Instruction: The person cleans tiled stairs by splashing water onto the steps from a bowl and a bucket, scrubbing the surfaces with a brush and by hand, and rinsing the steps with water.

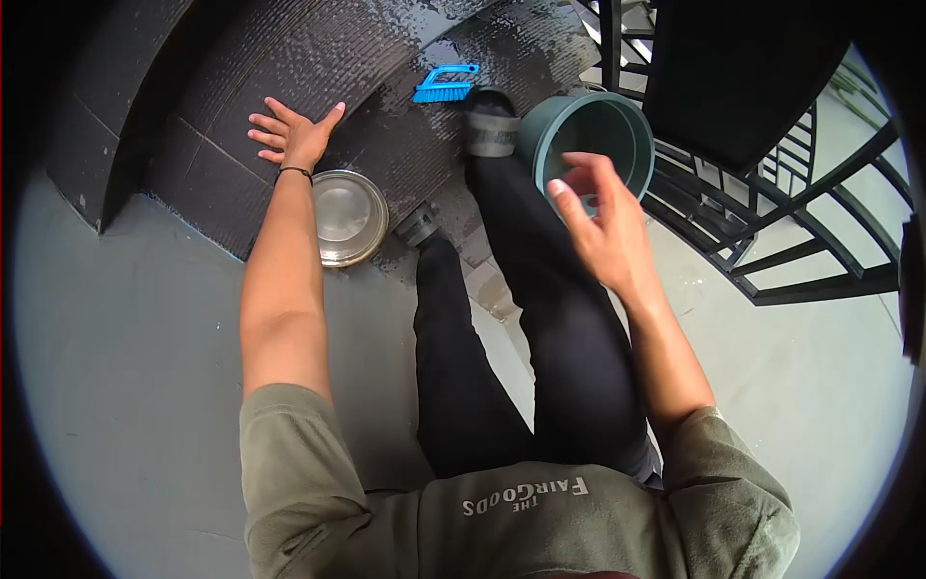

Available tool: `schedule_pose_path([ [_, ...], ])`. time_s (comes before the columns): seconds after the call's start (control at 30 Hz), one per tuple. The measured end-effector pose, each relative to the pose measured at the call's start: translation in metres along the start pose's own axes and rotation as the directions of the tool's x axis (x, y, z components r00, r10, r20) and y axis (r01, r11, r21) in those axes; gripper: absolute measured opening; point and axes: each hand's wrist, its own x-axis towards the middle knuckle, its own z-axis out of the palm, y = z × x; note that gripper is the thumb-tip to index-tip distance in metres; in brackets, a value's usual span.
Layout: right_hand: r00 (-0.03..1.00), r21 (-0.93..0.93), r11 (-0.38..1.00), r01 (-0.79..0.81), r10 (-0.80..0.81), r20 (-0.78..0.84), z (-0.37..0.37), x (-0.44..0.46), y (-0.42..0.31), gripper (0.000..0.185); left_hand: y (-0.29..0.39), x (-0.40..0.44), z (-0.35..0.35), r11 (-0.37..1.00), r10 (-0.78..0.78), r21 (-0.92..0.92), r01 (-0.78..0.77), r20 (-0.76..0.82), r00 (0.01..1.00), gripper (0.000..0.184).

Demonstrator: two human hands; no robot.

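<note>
The left hand (pixel 301 140) spreads, empty, beside the metal basin (pixel 342 214); the right hand (pixel 615 232) half-curls, thumb apart, near the green bucket (pixel 632 145). Wet tiles (pixel 381 140) call for careful balance.

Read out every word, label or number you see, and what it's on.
"THE FAIRGOODS": upside down in view, on the shirt.
Marks on the sandal strap beside the bucket: too blurred to read.
No other readable text.
</note>
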Motion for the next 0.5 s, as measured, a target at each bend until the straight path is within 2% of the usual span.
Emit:
schedule_pose_path([
  [0.03, 0.994, -0.157, 0.983, -0.1, 0.091, -0.06, -0.005, -0.003, 0.049, 0.047, 0.0, -0.002, -0.001, 1.0, 0.01, -0.021, -0.01, -0.005, 1.0, 0.148],
  [0.07, 0.977, -0.23, 0.951, -0.208, 0.191, -0.092, -0.009, -0.008, 0.104, 0.054, -0.004, 0.002, 0.004, 0.999, 0.023, -0.025, -0.023, -0.024, 0.999, 0.15],
  [0.13, 0.896, -0.276, 0.852, -0.444, 0.414, -0.163, -0.01, -0.02, 0.209, 0.068, -0.005, 0.001, 0.003, 0.999, 0.033, -0.027, -0.034, -0.024, 0.999, 0.151],
  [0.23, 0.73, -0.103, 0.727, -0.678, 0.651, -0.208, 0.019, -0.032, 0.372, 0.085, -0.006, 0.005, 0.007, 0.998, 0.054, -0.02, -0.056, -0.06, 0.997, 0.152],
  [0.27, 0.66, -0.041, 0.667, -0.744, 0.724, -0.2, 0.03, -0.036, 0.397, 0.089, -0.007, 0.003, 0.008, 0.998, 0.06, -0.014, -0.061, -0.066, 0.996, 0.152],
  [0.3, 0.514, 0.117, 0.519, -0.847, 0.855, -0.069, 0.033, -0.031, 0.365, 0.096, -0.006, 0.001, 0.005, 0.997, 0.077, -0.024, -0.078, -0.06, 0.995, 0.153],
  [0.37, 0.418, 0.275, 0.412, -0.869, 0.908, -0.04, 0.056, -0.023, 0.378, 0.099, -0.006, -0.003, 0.002, 0.997, 0.08, -0.004, -0.08, -0.053, 0.995, 0.153],
  [0.43, 0.379, 0.384, 0.342, -0.858, 0.925, 0.023, 0.075, 0.0, 0.403, 0.104, -0.008, -0.001, 0.005, 0.997, 0.082, 0.002, -0.082, -0.075, 0.994, 0.152],
  [0.5, 0.412, 0.327, 0.414, -0.85, 0.908, -0.079, 0.107, 0.021, 0.445, 0.105, -0.011, -0.003, 0.006, 0.994, 0.103, -0.031, -0.107, -0.13, 0.986, 0.149],
])
